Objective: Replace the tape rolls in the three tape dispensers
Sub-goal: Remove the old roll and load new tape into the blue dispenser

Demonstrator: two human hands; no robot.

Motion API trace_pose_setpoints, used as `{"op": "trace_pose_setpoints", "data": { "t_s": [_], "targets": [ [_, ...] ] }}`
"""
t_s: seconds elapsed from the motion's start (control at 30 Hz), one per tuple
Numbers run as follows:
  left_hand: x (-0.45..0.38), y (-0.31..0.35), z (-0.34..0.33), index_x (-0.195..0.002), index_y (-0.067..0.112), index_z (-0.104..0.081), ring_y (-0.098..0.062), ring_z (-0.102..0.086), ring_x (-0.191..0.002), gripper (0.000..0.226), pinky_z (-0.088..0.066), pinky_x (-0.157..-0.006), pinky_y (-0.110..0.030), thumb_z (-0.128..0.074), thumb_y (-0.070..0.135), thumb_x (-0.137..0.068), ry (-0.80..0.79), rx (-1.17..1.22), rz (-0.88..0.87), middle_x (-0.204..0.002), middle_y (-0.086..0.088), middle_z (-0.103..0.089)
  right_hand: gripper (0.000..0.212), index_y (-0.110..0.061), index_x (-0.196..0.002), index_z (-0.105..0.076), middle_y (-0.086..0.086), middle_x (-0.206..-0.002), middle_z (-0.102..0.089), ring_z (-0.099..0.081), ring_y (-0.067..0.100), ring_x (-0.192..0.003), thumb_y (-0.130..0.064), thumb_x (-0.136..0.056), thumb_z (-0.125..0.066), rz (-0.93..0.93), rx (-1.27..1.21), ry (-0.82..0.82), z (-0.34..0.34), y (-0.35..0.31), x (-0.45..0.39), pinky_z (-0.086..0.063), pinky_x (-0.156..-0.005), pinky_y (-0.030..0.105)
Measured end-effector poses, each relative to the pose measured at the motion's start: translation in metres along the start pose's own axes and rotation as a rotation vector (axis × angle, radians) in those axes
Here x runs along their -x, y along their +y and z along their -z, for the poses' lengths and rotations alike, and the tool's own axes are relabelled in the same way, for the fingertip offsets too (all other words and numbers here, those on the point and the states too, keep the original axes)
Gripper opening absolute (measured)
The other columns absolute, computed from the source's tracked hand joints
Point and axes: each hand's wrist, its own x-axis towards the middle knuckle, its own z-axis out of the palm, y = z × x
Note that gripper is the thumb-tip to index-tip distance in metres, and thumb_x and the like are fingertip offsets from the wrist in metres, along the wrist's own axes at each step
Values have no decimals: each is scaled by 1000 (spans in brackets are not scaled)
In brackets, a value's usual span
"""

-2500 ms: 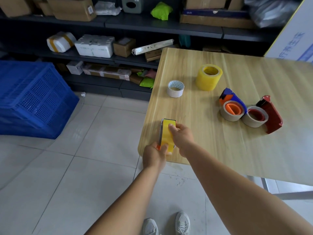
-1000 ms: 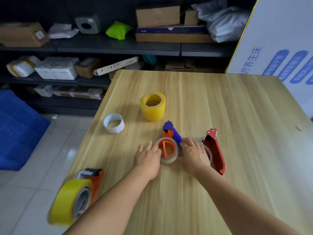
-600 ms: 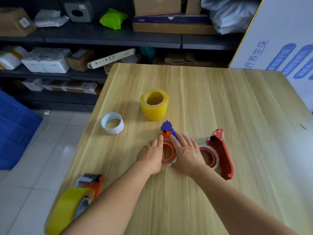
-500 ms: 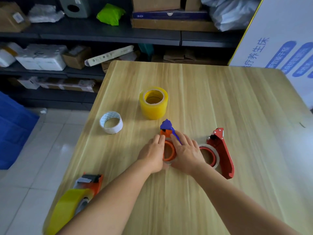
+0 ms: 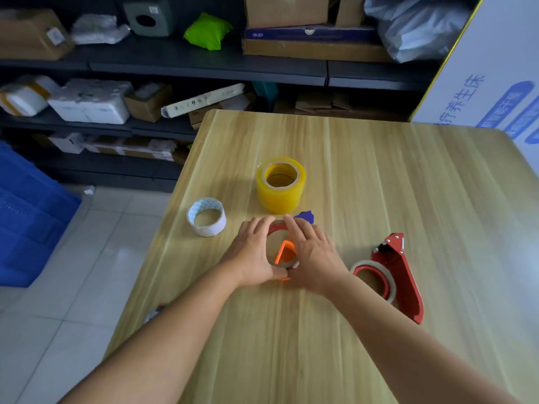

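Both hands are curling around a tape roll on the blue dispenser at mid-table, the left hand and right hand gripping opposite sides, a yellow roll sitting just beyond and a red dispenser lying nearby.

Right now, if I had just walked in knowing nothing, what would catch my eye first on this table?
Two bare hands, left hand and right hand, meet mid-table, cupped round a nearly spent roll on a blue and orange tape dispenser. Just beyond them stands a fat yellow tape roll, with a white tape roll to its left. A red tape dispenser lies to the right of the hands.
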Motion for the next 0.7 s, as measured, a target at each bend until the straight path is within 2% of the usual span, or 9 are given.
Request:
{"op": "trace_pose_setpoints", "data": {
  "t_s": [0.07,0.13,0.27,0.4,0.5,0.6,0.7],
  "targets": [
    [1,-9,9,-143,33,-20,-12,-25,-128,117,-27,-99,-24,-64,68,-41,-1,8,37,-137,11,-31,101,-19,-150,-11,0,-150,-23,-27,24,-134,-30,-72,-74,23,-76,-35,-1,-11,-10,-28,-105,31],
    [2,-20,15,-148,25,-16,-14,-19,-134,118,-25,-104,-27,-72,60,-51,-3,-9,93,-145,6,-27,92,-20,-150,-14,0,-151,-21,-31,24,-134,-18,-76,-69,28,-143,-54,-3,-22,-20,-35,-100,30],
    [1,-35,16,-147,20,-18,-20,-19,-137,102,-29,-106,-33,-78,42,-68,114,-134,192,-149,2,-23,87,-20,-150,-10,-1,-156,-15,-40,23,-130,-2,-80,-59,41,-94,-113,-9,-39,-38,-42,-87,29],
    [-4,-39,8,-140,19,-29,-21,-25,-134,92,-38,-101,-35,-77,41,-65,114,-199,265,-142,1,-26,82,-15,-151,-8,2,-158,-15,-25,23,-141,-7,-86,-56,58,-29,-202,-14,-47,-54,-31,-109,32],
    [-10,-40,1,-134,20,-34,-22,-31,-127,86,-29,-103,-31,-72,49,-63,94,-317,237,-134,2,-36,73,-16,-149,-18,3,-155,-25,-21,20,-142,-9,-86,-54,79,19,-222,-15,-44,-59,-24,-113,32],
    [-18,-41,-4,-134,22,-33,-20,-31,-125,82,-23,-106,-31,-65,55,-67,102,-376,231,-131,3,-39,68,-16,-146,-27,3,-153,-29,-20,19,-142,-9,-84,-55,74,13,-111,-11,-37,-67,-22,-111,30],
    [-25,-41,-4,-143,17,-27,-22,-24,-131,86,-21,-108,-34,-63,54,-74,63,-428,254,-138,-1,-34,65,-15,-148,-23,1,-157,-21,-13,19,-144,-15,-90,-51,-1,8,-8,-4,-27,-80,-15,-113,30]
  ]
}}
